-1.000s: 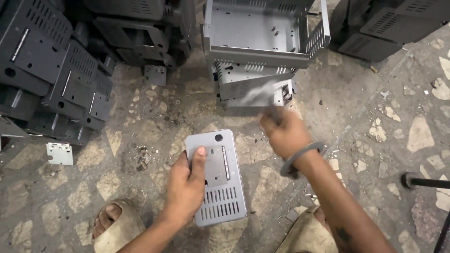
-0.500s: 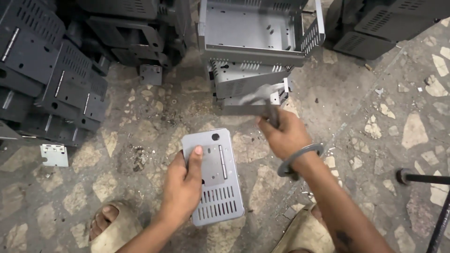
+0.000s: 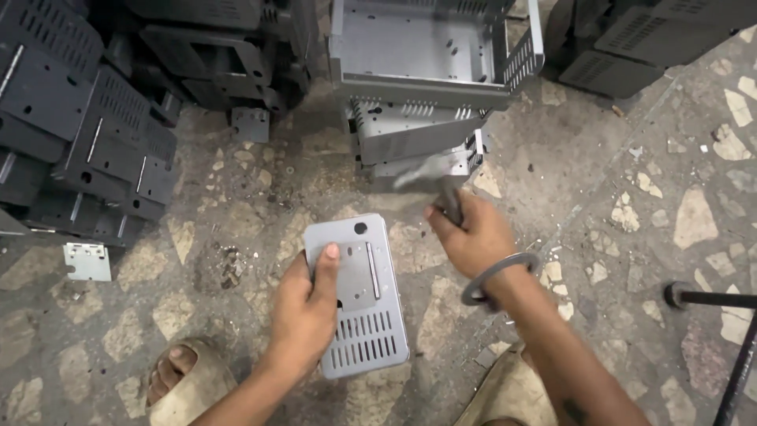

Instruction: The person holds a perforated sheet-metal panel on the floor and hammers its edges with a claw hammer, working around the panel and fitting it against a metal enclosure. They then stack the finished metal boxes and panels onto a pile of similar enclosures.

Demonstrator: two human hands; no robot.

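Left hand (image 3: 309, 304): fingers spread flat, pinning the grey metal plate (image 3: 359, 292) on the floor (image 3: 631, 237).
Right hand (image 3: 471, 233): fist closed around a blurred hammer (image 3: 441, 177), raised above the plate's top edge.
Plate: between both feet.

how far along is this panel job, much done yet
Done, apparently: dark perforated metal panels lie stacked at the left, though their finish cannot be judged. In hand: the left hand presses a flat grey vented metal plate to the stone floor, while the right hand grips a blurred tool above it. Possibly left: grey open metal housings piled behind.
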